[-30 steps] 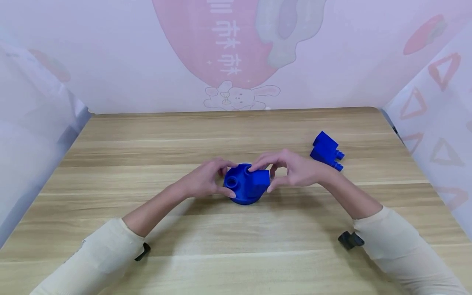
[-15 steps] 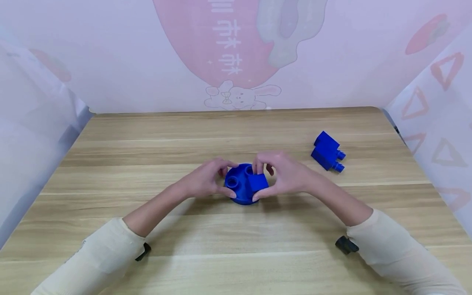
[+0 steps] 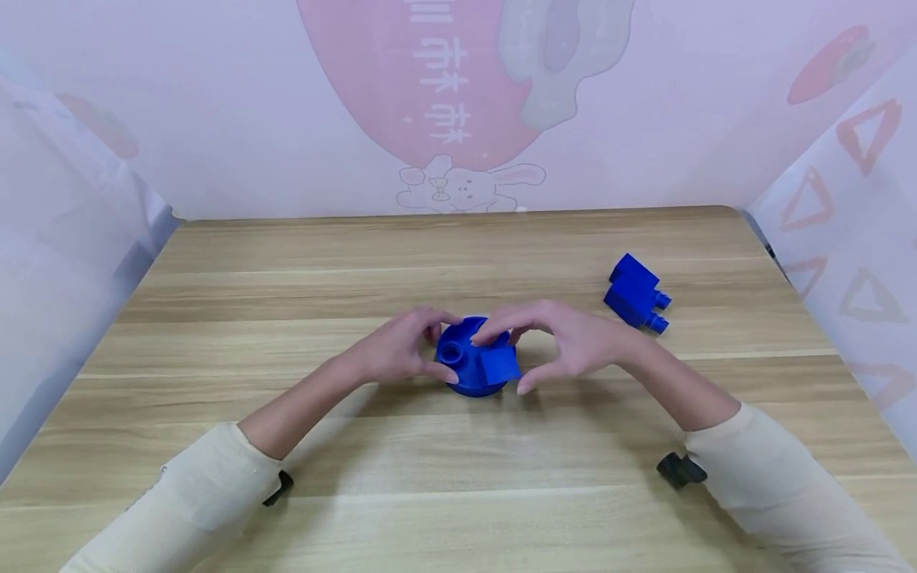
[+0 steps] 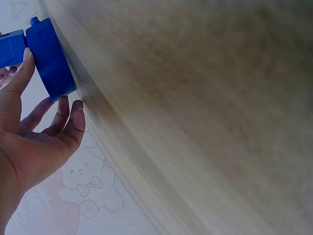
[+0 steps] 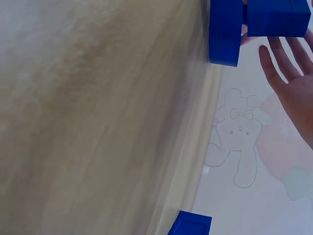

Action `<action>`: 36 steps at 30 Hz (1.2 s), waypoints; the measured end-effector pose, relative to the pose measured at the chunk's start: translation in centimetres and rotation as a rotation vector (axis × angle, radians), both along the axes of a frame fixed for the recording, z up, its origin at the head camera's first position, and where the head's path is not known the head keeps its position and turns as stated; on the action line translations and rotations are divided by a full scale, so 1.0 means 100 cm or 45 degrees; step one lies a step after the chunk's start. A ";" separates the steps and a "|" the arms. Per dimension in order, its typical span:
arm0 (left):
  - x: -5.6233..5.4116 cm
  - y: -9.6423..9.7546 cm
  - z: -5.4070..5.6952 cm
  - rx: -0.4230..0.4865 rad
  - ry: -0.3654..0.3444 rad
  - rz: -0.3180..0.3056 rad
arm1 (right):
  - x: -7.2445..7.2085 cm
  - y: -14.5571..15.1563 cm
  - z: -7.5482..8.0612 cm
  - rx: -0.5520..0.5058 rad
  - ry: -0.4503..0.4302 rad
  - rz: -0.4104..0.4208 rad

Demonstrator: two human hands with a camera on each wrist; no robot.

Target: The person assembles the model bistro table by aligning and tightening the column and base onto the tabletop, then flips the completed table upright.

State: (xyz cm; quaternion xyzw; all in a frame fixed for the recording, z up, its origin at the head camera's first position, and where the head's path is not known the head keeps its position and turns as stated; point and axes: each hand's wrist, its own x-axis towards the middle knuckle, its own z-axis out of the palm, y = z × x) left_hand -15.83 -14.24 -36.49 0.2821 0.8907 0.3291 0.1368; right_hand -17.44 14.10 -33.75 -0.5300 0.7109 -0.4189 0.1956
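A round blue base (image 3: 469, 385) lies on the table, with a short hollow post (image 3: 450, 354) on its left. My left hand (image 3: 397, 346) holds the base by its left rim, thumb in front and fingers behind, as the left wrist view also shows. On the right side of the base stands a blue block (image 3: 500, 364). My right hand (image 3: 566, 342) arches around this block with thumb and fingers spread wide. In the right wrist view, a narrow neck joins the block (image 5: 279, 17) to the base (image 5: 225, 32), and the right fingers (image 5: 279, 61) extend beside it.
Another blue piece (image 3: 634, 293), blocky with two pegs, lies on the wooden table (image 3: 358, 263) at the back right. A printed pink and white backdrop (image 3: 645, 159) rises behind the table's far edge.
The block has turned on the base, its outer end swinging toward me. Half a second ago my right thumb and fingers pinched it; now they are spread. My left hand stays put.
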 end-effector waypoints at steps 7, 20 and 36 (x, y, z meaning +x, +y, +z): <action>-0.001 0.000 0.000 -0.010 -0.009 0.000 | -0.002 -0.003 -0.001 0.015 -0.053 0.088; -0.002 -0.001 -0.001 -0.009 0.003 -0.011 | 0.002 -0.025 -0.002 0.081 0.211 -0.303; -0.003 -0.001 -0.001 -0.032 -0.027 -0.004 | -0.001 -0.024 -0.005 0.009 0.139 -0.077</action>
